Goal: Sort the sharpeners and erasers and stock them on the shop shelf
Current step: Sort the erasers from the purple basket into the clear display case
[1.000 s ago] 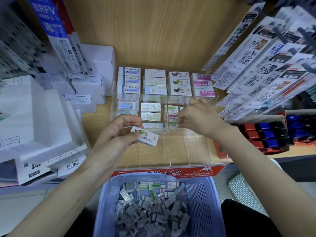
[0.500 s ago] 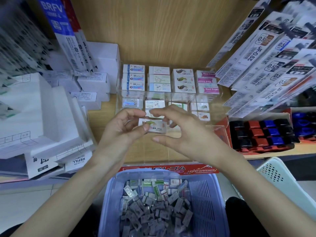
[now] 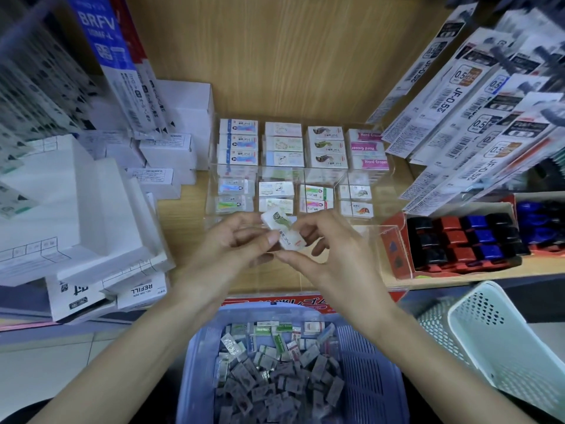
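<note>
Your left hand (image 3: pixel 232 249) and right hand (image 3: pixel 333 255) both pinch one fish-printed eraser (image 3: pixel 282 229) over the front of the clear display tray (image 3: pixel 385 228), just before its row of four eraser pairs (image 3: pixel 276 189). Along the tray's back edge, four stacks (image 3: pixel 284 145) show three erasers each. The right-corner pink stack (image 3: pixel 368 147) reads "Hard Eraser", and the hanging packs (image 3: pixel 458 96) read "JF-0.5".

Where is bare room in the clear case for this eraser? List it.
Free: the clear case's front tier, between the middle-row erasers and the red label strip; also bare shelf wood between case and white boxes. Crowded: the back-row stacks.
</note>
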Motion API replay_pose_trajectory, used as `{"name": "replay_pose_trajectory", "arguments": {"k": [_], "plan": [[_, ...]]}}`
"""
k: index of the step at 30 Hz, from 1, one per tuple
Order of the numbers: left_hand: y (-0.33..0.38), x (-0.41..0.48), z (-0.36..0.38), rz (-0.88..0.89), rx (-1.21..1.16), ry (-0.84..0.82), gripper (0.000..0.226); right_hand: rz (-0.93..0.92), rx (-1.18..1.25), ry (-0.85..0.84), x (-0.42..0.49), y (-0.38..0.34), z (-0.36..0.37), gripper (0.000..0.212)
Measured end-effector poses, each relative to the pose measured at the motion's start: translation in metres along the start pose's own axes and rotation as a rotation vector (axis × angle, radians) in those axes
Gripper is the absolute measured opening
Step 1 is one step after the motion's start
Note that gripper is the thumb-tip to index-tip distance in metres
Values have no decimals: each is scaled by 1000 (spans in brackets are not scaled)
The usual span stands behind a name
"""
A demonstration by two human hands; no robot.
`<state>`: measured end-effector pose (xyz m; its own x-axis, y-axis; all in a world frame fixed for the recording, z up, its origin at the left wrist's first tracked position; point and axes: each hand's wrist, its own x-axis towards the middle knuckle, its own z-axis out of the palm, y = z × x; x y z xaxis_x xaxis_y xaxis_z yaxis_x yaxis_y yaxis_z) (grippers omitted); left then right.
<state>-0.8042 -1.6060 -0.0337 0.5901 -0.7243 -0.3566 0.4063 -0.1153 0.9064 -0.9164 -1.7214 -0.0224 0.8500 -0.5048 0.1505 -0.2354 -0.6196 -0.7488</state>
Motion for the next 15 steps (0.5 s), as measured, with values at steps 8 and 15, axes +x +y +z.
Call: {"name": "replay_pose_trajectory", "arguments": {"k": [8, 15], "plan": [[-3, 1, 0, 64, 283, -115, 47, -407, -378, -122, -2, 21, -11, 47], [-10, 6, 10, 152, 473, -162, 76, -520, -528, -187, 2, 34, -24, 29]]}}
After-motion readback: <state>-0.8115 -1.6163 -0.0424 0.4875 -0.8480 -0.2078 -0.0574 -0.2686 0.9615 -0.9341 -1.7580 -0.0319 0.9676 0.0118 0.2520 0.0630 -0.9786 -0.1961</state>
